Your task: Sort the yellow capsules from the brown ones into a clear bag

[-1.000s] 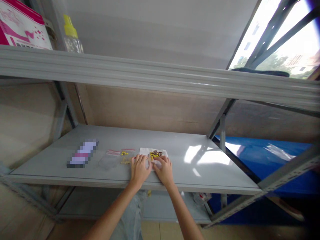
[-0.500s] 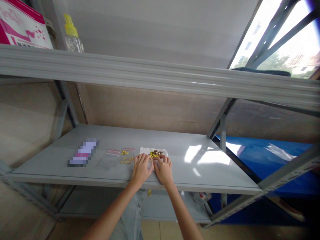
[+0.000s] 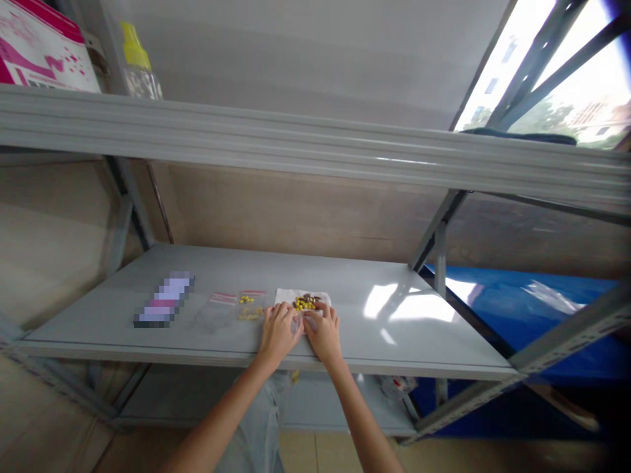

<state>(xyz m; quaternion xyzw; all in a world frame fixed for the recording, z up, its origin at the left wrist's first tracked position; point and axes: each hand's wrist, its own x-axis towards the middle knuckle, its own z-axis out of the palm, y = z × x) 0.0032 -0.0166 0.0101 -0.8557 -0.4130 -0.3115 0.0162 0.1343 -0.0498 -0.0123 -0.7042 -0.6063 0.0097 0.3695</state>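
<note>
At the front of the grey shelf board, my left hand (image 3: pixel 279 326) and my right hand (image 3: pixel 323 328) are close together with bent fingers. Between them a small clear plastic bag (image 3: pixel 296 323) shows in part, pinched from both sides; fingers hide most of it. Just beyond the fingertips, several yellow beads (image 3: pixel 304 303) and brown, shiny pieces (image 3: pixel 315 298) lie on a white paper sheet (image 3: pixel 286 295). Left of my left hand rests a clear zip bag (image 3: pixel 255 303) with yellow beads and pale yellow bits in or on it. Beside that lies another clear zip bag (image 3: pixel 217 314).
A phone (image 3: pixel 165 302) with a blurred screen lies at the left of the board (image 3: pixel 365 348). An upper shelf beam (image 3: pixel 315 144) crosses above, carrying a yellow-capped bottle (image 3: pixel 140 66) and a pink-and-white box (image 3: pixel 46 52). Blue sheeting (image 3: pixel 513 309) is at the right.
The camera view shifts very slightly. Both hands stay in nearly the same place, with only small finger movement; the beads and bags lie as before.
</note>
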